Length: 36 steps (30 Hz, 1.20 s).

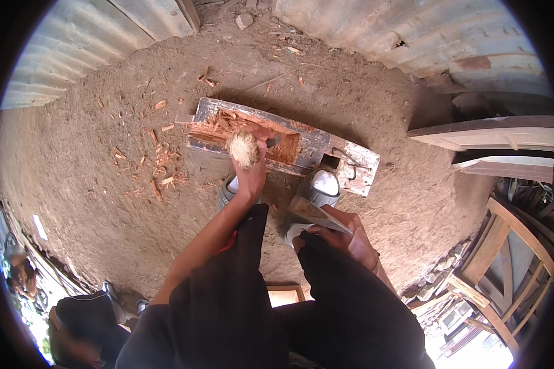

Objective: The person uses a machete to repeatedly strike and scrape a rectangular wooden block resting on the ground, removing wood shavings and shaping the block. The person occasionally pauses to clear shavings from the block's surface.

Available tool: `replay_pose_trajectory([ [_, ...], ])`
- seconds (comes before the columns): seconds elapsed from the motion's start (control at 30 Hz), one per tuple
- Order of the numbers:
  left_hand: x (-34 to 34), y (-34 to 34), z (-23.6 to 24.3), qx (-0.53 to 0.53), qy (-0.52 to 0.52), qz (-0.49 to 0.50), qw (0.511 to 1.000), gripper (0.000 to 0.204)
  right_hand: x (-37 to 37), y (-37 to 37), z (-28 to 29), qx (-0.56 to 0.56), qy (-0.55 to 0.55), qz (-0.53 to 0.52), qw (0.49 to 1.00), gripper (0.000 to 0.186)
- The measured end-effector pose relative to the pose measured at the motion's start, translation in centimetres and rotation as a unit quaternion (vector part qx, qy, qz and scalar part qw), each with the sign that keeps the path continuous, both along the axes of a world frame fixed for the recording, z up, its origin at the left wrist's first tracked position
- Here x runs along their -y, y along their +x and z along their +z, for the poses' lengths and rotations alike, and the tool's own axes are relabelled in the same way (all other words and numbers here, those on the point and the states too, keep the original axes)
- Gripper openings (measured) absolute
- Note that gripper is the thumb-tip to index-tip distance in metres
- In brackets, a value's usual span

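A weathered wooden beam [324, 141] with dark worn paint lies across the ground in front of my feet, a long recess cut into its top. My left hand [251, 175] is closed around a chisel handle [243, 149] with a frayed, pale top end, held upright over the recess. The chisel's blade is mostly hidden below the hand. Beside my right knee, my right hand [351, 238] grips a squared wooden block [311, 212], apart from the chisel. A bent metal piece [351, 161] sits on the beam's right end.
Wood chips [160, 163] are scattered on the dirt to the left. Curved wooden panels [486, 135] and a wooden frame [505, 270] stand at the right. Corrugated metal sheets [412, 31] line the far side. Another person [86, 326] sits at the lower left.
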<state>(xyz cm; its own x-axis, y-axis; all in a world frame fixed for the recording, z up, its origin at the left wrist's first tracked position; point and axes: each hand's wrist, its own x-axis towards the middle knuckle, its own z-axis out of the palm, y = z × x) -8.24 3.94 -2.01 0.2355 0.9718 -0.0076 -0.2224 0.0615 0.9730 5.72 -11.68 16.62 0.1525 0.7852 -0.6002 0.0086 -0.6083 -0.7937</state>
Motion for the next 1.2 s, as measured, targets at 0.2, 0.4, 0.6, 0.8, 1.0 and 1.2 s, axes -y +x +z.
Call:
replay_pose_trajectory([
  [0.2, 0.4, 0.2, 1.7, 0.009, -0.091, -0.09, 0.992, 0.028, 0.2, 1.6, 0.4, 0.128, 0.045, 0.083, 0.987, 0.03],
  [0.4, -1.3, 3.5, 3.5, 0.011, 0.35, -0.347, 0.87, 0.018, 1.5, 2.7, -0.8, 0.208, 0.1, 0.167, 0.958, 0.03],
  [0.6, -0.9, 3.2, 1.0, -0.084, 0.422, -0.484, 0.762, 0.026, 1.8, 1.1, -1.5, -0.001, 0.009, 0.011, 1.0, 0.025],
  [0.8, -1.4, 3.3, 0.0, -0.06, 0.408, -0.443, 0.796, 0.029, 0.8, 2.5, -0.3, 0.184, 0.073, 0.153, 0.968, 0.017],
  [1.0, -2.2, 3.4, -0.7, -0.027, 0.374, -0.452, 0.809, 0.033, 1.1, 2.7, -0.3, 0.344, 0.249, 0.247, 0.871, 0.012],
  [1.2, -2.8, 3.1, 0.5, -0.086, 0.37, -0.486, 0.787, 0.035, -0.3, 3.0, -1.0, 0.363, 0.21, 0.305, 0.855, 0.017],
])
